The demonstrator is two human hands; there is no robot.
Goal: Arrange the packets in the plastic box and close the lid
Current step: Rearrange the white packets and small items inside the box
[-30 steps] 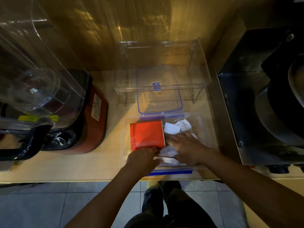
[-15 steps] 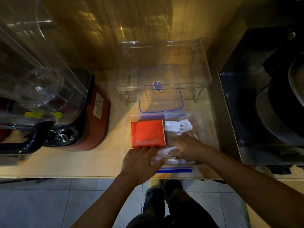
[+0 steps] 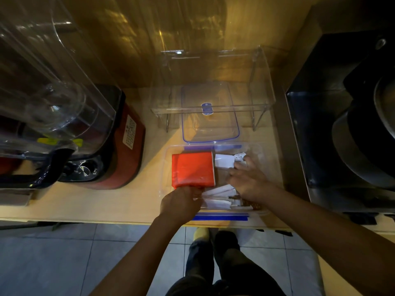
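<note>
As box rests on wooden counter, left hand grips packet; right hand unclear.

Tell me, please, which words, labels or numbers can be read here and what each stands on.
White label on the red blender base: print too small to read.
Blue badge on the clear lid: blurred, unreadable.
Yellow sticker on the blender jug: blurred, unreadable.
Orange packet and white packets in the plastic box: no print visible.
Nothing can be quoted.
</note>
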